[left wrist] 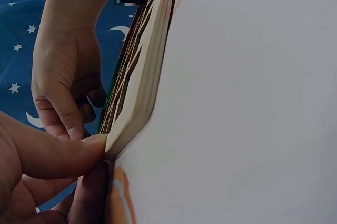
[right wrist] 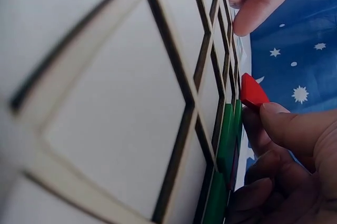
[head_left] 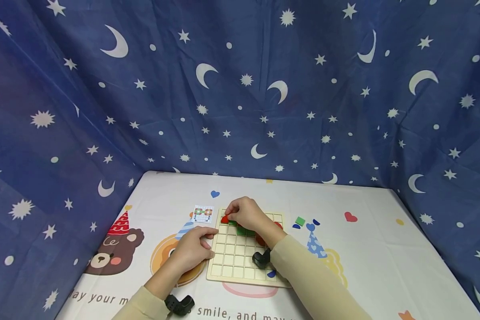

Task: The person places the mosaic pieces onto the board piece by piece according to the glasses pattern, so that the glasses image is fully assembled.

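My right hand (head_left: 246,214) reaches over the far left part of a pale gridded board (head_left: 229,258). Its thumb and a finger pinch a small red piece with a curved side (right wrist: 254,91), held at the board's surface beside green pieces (right wrist: 226,134). My left hand (head_left: 193,249) is at the board's left edge, with fingertips touching the rim. In the left wrist view, the thumb (left wrist: 73,155) lies against the board's wooden edge (left wrist: 138,113). Under the right forearm, an orange piece (head_left: 260,241) and a red piece (head_left: 278,225) show partly on the grid.
A small printed pattern card (head_left: 203,214) lies off the board's far left corner. Right of the board are a loose green square (head_left: 300,221) and two blue pieces, one a half-round (head_left: 316,222). Another blue piece (head_left: 271,274) sits near the board's front edge. A starry curtain (head_left: 240,111) stands behind.
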`<action>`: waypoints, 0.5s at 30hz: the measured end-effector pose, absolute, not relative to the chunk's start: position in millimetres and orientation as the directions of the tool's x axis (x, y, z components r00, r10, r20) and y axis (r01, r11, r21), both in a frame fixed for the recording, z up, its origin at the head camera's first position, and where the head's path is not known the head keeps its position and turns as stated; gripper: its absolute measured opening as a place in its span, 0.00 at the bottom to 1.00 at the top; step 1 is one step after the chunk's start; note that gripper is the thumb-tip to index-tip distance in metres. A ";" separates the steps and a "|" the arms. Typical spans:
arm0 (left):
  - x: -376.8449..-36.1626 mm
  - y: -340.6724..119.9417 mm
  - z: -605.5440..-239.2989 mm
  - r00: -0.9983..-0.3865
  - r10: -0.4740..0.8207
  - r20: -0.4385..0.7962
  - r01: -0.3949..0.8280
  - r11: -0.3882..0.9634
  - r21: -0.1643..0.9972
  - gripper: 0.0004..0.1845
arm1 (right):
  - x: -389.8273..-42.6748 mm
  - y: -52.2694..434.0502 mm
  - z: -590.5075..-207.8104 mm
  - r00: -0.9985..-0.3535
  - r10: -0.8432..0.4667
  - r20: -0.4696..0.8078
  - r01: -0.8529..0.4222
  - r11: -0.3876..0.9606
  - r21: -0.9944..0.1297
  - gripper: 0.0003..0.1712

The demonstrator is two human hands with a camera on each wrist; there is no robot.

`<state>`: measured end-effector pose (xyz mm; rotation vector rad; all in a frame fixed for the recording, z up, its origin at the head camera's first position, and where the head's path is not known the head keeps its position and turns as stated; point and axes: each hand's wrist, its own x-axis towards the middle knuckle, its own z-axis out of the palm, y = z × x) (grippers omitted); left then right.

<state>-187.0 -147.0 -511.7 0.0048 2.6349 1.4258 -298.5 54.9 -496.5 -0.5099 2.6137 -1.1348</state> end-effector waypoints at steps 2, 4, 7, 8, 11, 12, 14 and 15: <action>-186.8 -147.1 -511.6 -0.989 0.072 -0.129 -0.069 0.550 0.833 0.34 | -298.5 54.3 -496.6 -0.907 -0.412 -0.080 -0.224 0.636 -0.739 0.04; -186.5 -147.2 -511.4 -0.989 0.071 -0.132 -0.071 0.550 0.832 0.34 | -298.4 53.7 -497.2 -0.908 -0.412 -0.076 -0.230 0.640 -0.733 0.04; -186.2 -147.3 -511.3 -0.988 0.074 -0.132 -0.070 0.549 0.833 0.34 | -298.2 53.2 -498.2 -0.907 -0.415 -0.073 -0.240 0.651 -0.721 0.04; -186.2 -147.2 -511.1 -0.988 0.075 -0.132 -0.069 0.550 0.832 0.34 | -297.9 53.3 -498.5 -0.906 -0.417 -0.076 -0.241 0.655 -0.716 0.04; -186.2 -146.8 -510.6 -0.989 0.076 -0.128 -0.065 0.553 0.830 0.34 | -297.7 52.9 -498.5 -0.902 -0.423 -0.084 -0.247 0.667 -0.703 0.05; -186.2 -146.7 -510.6 -0.989 0.075 -0.128 -0.065 0.554 0.830 0.34 | -297.6 52.9 -498.4 -0.902 -0.421 -0.090 -0.243 0.671 -0.700 0.05; -186.2 -146.5 -510.4 -0.989 0.075 -0.129 -0.066 0.557 0.828 0.34 | -297.5 52.5 -498.6 -0.903 -0.419 -0.099 -0.241 0.683 -0.690 0.05; -186.2 -146.4 -510.3 -0.989 0.074 -0.129 -0.066 0.558 0.827 0.34 | -297.6 52.4 -498.9 -0.903 -0.417 -0.103 -0.241 0.689 -0.684 0.05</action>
